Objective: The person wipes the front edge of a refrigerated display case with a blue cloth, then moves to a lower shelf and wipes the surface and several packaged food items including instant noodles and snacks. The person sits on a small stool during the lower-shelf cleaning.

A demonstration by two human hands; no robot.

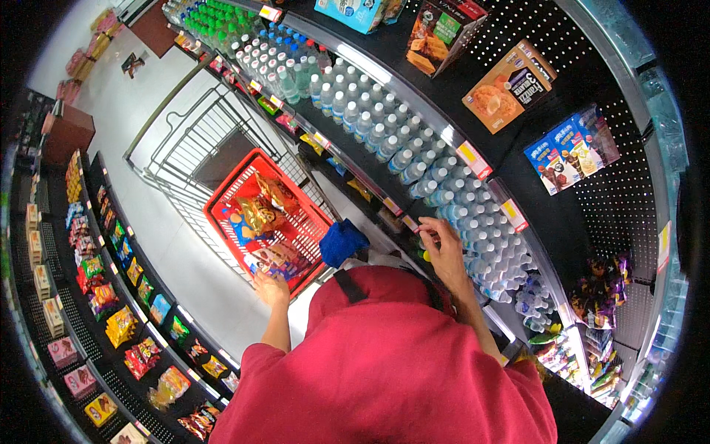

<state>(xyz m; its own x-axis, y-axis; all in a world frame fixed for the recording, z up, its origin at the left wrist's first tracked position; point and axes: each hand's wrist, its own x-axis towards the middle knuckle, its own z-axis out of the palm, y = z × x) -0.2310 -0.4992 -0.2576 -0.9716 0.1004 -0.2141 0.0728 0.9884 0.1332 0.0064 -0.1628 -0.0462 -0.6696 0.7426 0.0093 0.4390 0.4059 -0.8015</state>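
Note:
A red plastic shopping basket (328, 219) rests on a wire shopping cart (183, 119), with shiny gold snack bags (263, 213) and other colourful packages inside. My left hand (272, 287) is at the basket's near left corner, palm up, fingers apart, with nothing seen in it. On the right, my right hand (442, 244) is beside the shelf's front edge and its price tags, next to rows of clear plastic bottles (388, 144). Its fingers are loosely bent, thumb apart, and no object shows between them. A blue fabric item (344, 242) lies between the basket and my red shirt.
Boxed snacks (510, 86) stand on the black shelf above the bottles. Small snack packets (310, 143) line a lower shelf beside the cart. Across the aisle, another shelf holds bagged snacks (121, 326) and boxes (80, 382). The pale floor (172, 233) runs between.

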